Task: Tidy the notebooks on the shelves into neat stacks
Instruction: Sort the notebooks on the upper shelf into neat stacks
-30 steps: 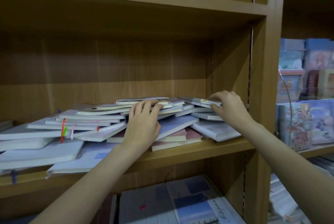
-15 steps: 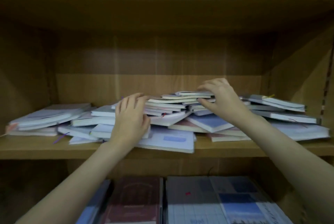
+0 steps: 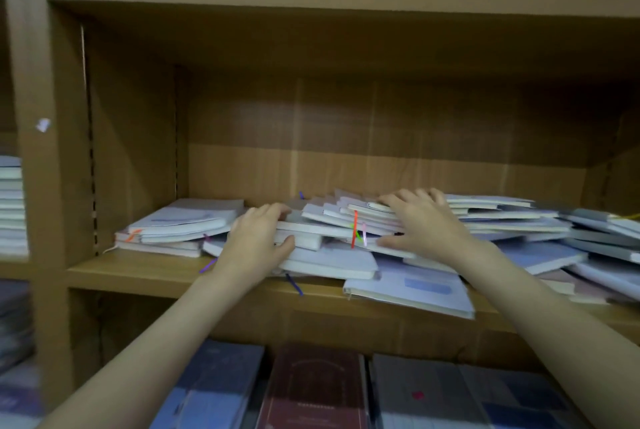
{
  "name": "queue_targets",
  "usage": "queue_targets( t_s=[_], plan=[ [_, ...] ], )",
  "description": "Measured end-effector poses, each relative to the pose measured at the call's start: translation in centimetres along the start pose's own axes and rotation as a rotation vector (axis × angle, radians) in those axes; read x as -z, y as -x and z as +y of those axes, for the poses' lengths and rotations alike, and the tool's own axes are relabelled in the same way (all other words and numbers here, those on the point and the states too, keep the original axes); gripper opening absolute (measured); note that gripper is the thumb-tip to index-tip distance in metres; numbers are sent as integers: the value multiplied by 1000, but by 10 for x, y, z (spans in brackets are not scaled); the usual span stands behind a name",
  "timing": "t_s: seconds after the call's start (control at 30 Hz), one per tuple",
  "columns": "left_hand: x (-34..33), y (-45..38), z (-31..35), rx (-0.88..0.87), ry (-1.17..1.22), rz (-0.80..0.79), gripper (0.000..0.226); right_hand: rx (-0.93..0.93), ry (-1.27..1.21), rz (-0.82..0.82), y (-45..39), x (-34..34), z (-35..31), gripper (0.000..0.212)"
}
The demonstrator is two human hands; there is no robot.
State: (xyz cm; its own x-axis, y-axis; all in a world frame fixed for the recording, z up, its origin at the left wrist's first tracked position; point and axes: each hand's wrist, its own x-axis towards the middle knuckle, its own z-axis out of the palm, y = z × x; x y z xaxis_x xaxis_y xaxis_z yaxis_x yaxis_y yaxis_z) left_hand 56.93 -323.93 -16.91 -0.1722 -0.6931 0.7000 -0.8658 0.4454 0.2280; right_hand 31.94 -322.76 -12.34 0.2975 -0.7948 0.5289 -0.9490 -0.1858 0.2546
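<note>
Wooden shelf (image 3: 145,273) is covered by a messy pile of thin notebooks (image 3: 346,221). Both hands, left hand (image 3: 258,243) and right hand (image 3: 424,226), are clamped on its edges. Light, slippery covers are best squeezed from both sides.

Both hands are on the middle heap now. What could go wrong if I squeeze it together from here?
1. The pale notebook at the bottom already juts past the shelf edge; shoving the heap could tip it off.
2. The left hand and right hand grip only part of the slanted fan, so loose books may slide.
3. The orange ribbon could snag.
</note>
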Motion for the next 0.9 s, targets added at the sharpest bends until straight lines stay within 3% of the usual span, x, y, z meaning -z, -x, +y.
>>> queue_targets(
  t_s=[0.23, 0.43, 0.63, 0.7, 0.8, 0.9],
  plan=[
    [-7, -15, 16, -94, 103, 9, 36, 29, 30, 59, 5, -5, 3, 60],
    [-9, -11, 15, -91, 112, -13, 46, 26, 74, 45, 4, -3, -1, 60],
    [6, -4, -8, 56, 73, 16, 51, 3, -15, -19, -6, 11, -10, 58],
    [9, 1, -19, 89, 81, 42, 40, 49, -56, 58, -11, 13, -21, 52],
    [17, 11, -38, 137, 70, 67, 39, 154, -112, 175, -18, 16, -43, 44],
    [23, 23, -60, 171, 41, 70, 39, 270, -109, 122, -26, 14, -64, 47]
  ],
)
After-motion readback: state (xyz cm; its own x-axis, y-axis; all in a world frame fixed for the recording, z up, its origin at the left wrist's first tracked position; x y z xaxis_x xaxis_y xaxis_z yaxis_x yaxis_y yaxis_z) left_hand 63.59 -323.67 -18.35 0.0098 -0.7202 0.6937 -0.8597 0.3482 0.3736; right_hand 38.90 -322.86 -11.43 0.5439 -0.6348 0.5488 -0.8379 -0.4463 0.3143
